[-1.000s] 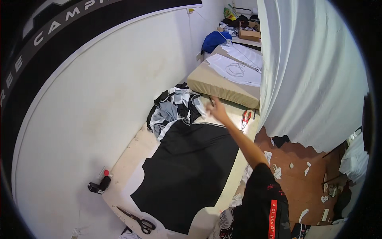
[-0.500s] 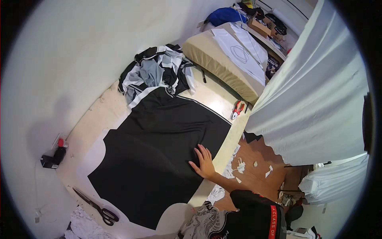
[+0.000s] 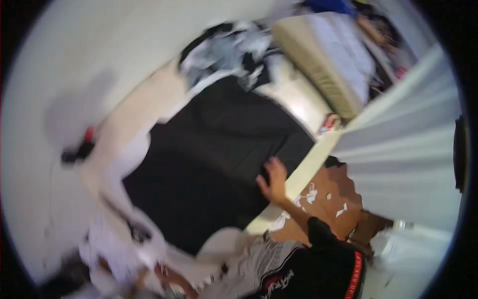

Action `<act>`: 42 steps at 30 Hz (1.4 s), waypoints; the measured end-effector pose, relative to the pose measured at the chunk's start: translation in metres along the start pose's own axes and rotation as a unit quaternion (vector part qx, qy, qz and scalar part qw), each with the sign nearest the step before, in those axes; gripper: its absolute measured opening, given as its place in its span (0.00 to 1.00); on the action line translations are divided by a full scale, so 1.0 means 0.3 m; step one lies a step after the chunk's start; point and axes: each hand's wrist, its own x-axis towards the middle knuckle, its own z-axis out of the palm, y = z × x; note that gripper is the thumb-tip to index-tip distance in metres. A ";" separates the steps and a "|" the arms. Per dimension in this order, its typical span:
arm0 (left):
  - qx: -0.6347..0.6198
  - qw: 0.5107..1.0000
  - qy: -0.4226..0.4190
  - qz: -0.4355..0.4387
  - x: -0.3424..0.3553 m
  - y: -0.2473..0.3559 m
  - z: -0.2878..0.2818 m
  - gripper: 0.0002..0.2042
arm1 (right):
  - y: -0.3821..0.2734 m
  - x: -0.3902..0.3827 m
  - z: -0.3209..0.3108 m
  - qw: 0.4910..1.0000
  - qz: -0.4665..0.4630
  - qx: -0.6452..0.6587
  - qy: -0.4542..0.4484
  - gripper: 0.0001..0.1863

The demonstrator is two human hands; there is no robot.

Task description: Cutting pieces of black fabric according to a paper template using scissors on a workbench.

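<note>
Across a pale bench (image 3: pixel 149 97) lies a wide panel of black cloth (image 3: pixel 214 159), spread nearly flat, with shallow creases toward its right side. Of the 2 hands, the right hand (image 3: pixel 275 182) rests palm down on the cloth near its right edge, fingers open and apart, gripping nothing. The left hand (image 3: pixel 167 274) is low in the view, near some crumpled white fabric (image 3: pixel 107 254); it is too blurred to tell how far it is open or whether it has hold of anything. Dark scissors (image 3: pixel 139 232) lie near the cloth's lower left side. At the far end sits a heap of black, white and grey fabric (image 3: pixel 224 52), and beside it a thick beige pad (image 3: pixel 308 55) carries white sheets (image 3: pixel 343 47). Red-handled pliers (image 3: pixel 329 123) lie near the pad's corner. To the right, white scraps (image 3: pixel 341 210) are scattered on a reddish-brown floor (image 3: pixel 326 222) beside a white curtain (image 3: pixel 398 164).
</note>
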 end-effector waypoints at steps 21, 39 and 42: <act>0.220 0.950 -0.019 0.223 -0.207 -0.183 -0.247 0.23 | -0.593 -0.451 -0.163 0.888 -0.254 0.261 -0.280 0.07; -0.015 0.940 -0.175 0.294 -0.039 -0.320 -0.612 0.24 | -1.799 -0.224 0.565 0.930 -0.162 -0.008 -0.331 0.17; -0.020 0.947 -0.191 0.259 0.003 -0.427 -0.715 0.22 | -1.893 -0.192 0.614 0.926 -0.121 0.005 -0.357 0.12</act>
